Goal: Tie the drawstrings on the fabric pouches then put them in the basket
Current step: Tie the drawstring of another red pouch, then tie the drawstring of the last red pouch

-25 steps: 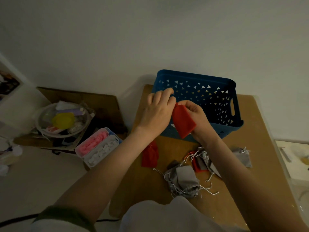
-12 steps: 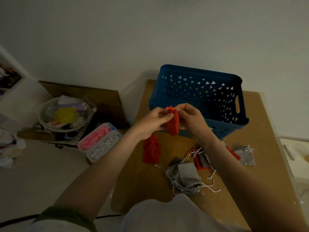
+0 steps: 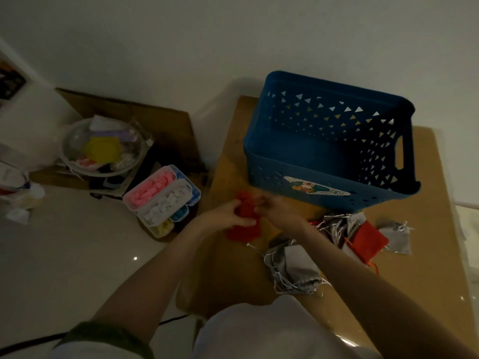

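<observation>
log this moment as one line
left hand, right hand: grip red pouch | basket: pouch not in yet | step: tying

Basket (image 3: 305, 177) behind pouches (image 3: 293, 268) on table (image 3: 427, 229).

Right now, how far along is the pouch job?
Done: nothing visible; the blue basket, dark inside, shows no pouch. In hand: the left hand and right hand pinch a red pouch. Left: that one, the grey pouches and a second red pouch on the table.
</observation>
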